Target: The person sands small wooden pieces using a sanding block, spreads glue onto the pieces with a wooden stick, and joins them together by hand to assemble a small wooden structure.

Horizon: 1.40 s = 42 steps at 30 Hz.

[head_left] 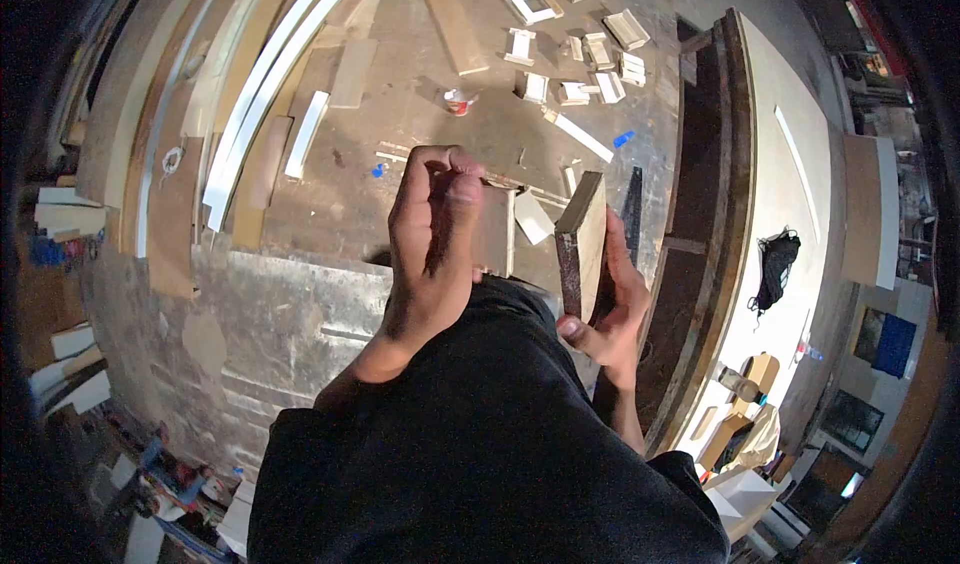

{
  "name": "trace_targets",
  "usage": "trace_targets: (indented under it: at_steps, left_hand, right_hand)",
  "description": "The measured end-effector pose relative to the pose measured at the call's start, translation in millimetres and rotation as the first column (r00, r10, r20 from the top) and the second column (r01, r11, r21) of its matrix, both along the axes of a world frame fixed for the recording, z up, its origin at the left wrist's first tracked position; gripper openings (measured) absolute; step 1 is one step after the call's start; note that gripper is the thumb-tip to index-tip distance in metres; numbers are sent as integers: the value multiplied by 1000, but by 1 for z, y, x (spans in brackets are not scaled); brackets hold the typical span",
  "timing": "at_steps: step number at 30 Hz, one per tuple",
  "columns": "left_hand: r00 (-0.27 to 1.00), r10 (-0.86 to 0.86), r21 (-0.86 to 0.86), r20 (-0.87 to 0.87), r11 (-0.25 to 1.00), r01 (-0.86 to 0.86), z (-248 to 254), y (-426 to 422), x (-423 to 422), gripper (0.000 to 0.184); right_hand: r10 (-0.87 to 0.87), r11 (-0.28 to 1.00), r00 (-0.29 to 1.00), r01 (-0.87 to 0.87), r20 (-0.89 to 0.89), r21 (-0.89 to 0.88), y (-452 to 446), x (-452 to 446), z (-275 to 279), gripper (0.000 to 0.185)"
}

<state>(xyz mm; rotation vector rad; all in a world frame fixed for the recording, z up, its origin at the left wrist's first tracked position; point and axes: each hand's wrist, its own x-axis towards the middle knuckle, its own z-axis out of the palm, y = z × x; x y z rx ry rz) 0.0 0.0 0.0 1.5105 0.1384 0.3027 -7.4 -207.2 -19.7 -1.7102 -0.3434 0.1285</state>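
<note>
My right hand (615,314) grips a flat wooden block (582,239) by its lower right side, thumb on the near face and fingers along the far edge. The block stands tilted, its dark rough edge facing left. To the left, my left hand (435,234) is raised with fingers curled and the thumb against them; whatever it may hold is too hidden to name. Just behind and right of my left hand is a wooden piece (497,229) with a pale edge, partly covered by the hand and my dark shirt.
Long boards and white strips (270,94) lie at the left. Several small wooden assemblies (597,52) are scattered at the back. A red and white cup (458,102) stands mid-table. At the right, a pale raised panel (790,164) bears a black cloth (776,272).
</note>
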Motion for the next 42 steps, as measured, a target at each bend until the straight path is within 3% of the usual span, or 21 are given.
trace_targets:
  at_steps: [3,5,7,9,10,11,14,15,17,18,19,23,24,25,27,28,32,34,37,39,42]
  left_hand:
    - [970,-81,-256,-228,967,21,8,-2,-5,15]
    - [997,16,-219,69,976,0,-3,-15,0,16]
    - [999,25,-206,21,978,-20,-2,-19,-4,19]
    - [994,-3,-20,109,1000,5,-11,-15,-7,19]
    - [999,-17,10,50,1000,17,-4,-11,-8,18]
    - [999,-14,11,44,1000,14,-4,-10,-10,18]
    - [996,31,-6,84,1000,-31,-10,-12,-10,16]
    - [986,58,55,158,996,-68,-13,-13,-8,17]
    - [969,79,106,235,989,-107,-15,-12,-5,19]
    - [965,66,120,256,988,-99,-15,-9,-4,20]
    - [959,55,136,277,986,-96,-15,-7,-3,21]
    - [943,74,201,324,969,-145,-8,-10,3,43]
    - [964,87,64,251,992,-106,-10,-13,6,53]
    - [964,79,61,252,993,-98,-11,-12,9,53]
    - [990,-141,-220,31,965,144,-11,-4,13,54]
    - [988,-150,-247,-29,959,138,-15,-3,14,51]
    - [981,-187,-370,-60,917,152,-21,-3,15,47]
    - [991,-94,-372,92,920,122,-23,-6,17,49]
    - [968,-55,-202,246,974,107,-31,-7,23,53]
    - [956,-72,-131,284,985,113,-27,-8,25,51]
    - [947,-100,31,305,995,95,-26,-9,23,43]
  right_hand:
    - [-1,1000,1000,0,29,20,11,-4,-7,113]
    - [78,981,971,-35,225,-190,9,0,-22,117]
    - [84,976,973,-37,214,-213,14,-1,-28,117]
    - [-31,990,968,64,247,-127,18,0,-38,115]
    - [-29,980,970,74,241,-184,18,7,-24,113]
    - [-119,985,992,122,36,-121,26,9,-8,114]
    - [-124,991,979,132,160,-39,22,4,-12,115]
    - [-6,981,946,68,325,-180,18,6,-15,111]
    - [-15,961,957,93,289,-259,20,7,-21,107]
    - [-82,981,994,93,71,-171,25,11,-10,105]
    - [-182,973,981,189,62,-131,31,18,-12,105]
    - [-192,981,981,191,31,30,21,24,-5,106]
    - [-187,982,982,185,37,47,21,23,-1,107]
    - [-184,981,982,181,45,64,20,23,1,107]
    - [-201,979,978,199,64,40,14,24,-2,108]
    - [-208,978,975,207,75,18,12,24,-5,109]
    - [-255,964,967,256,-20,74,3,22,-17,111]
    - [-242,963,966,251,-94,99,0,21,-17,112]
    - [-251,949,952,278,-178,149,4,23,-11,118]
    - [-99,952,955,172,-281,251,6,26,0,120]
    - [-67,913,941,192,-332,359,19,31,10,116]
